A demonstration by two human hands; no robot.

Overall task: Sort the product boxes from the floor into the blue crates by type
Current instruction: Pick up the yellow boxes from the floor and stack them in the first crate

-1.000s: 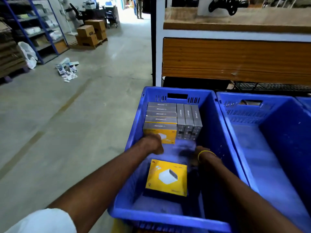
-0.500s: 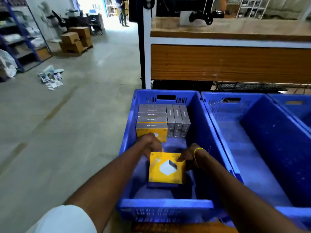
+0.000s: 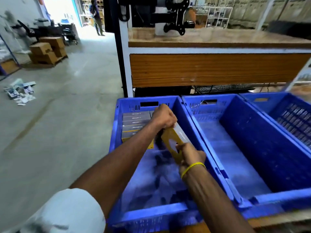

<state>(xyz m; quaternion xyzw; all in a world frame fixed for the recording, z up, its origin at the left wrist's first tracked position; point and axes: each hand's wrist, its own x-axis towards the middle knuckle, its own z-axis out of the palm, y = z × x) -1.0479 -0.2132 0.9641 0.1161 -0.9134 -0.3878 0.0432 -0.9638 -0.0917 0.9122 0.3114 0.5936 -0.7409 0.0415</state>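
While the yellow box (image 3: 170, 137) is tilted on edge inside the left blue crate (image 3: 151, 214), its far end is gripped by the left hand (image 3: 164, 117) and its near end by the right hand (image 3: 191, 155); other boxes (image 3: 136, 121) are packed just beyond it.

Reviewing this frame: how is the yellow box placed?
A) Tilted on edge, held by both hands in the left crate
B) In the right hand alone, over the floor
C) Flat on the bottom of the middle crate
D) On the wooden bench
A: the left hand grips the far end and the right hand the near end of the yellow box, tilted on edge inside the left crate.
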